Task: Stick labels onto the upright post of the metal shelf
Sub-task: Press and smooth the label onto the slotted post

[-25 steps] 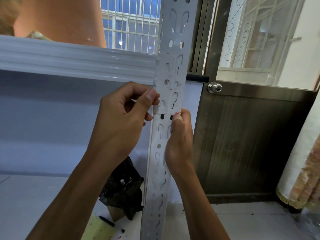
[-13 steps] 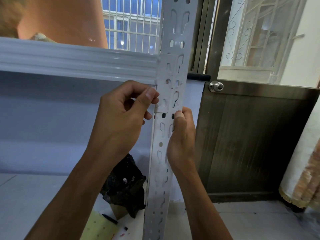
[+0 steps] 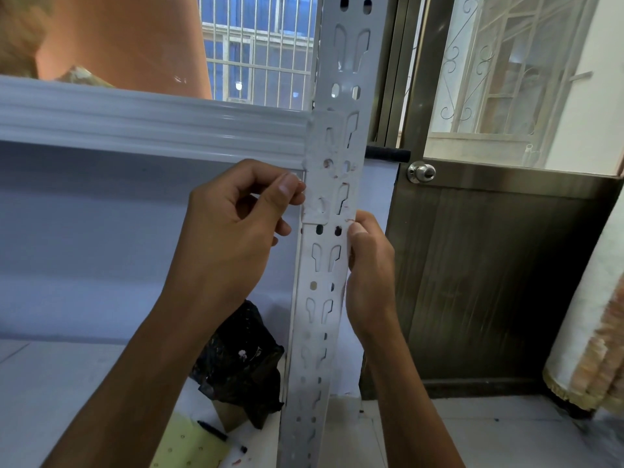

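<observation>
Backdrop: barred window, brown metal door with round steel knob.
Left hand: thumb and forefinger pinched at the left edge of the white paper label.
Right hand: fingertips pressed on the post's right edge, just below the label.
Label: stuck over the slots of the upright grey perforated metal post.
Shelf: grey ribbed beam meets the post at the label.
Floor: black plastic bag beside the post.

I can't make out any label between my left hand's pinched fingers. My right hand's fingertips are hidden behind the post, which runs off top and bottom. The black bag is partly covered by my left forearm.
</observation>
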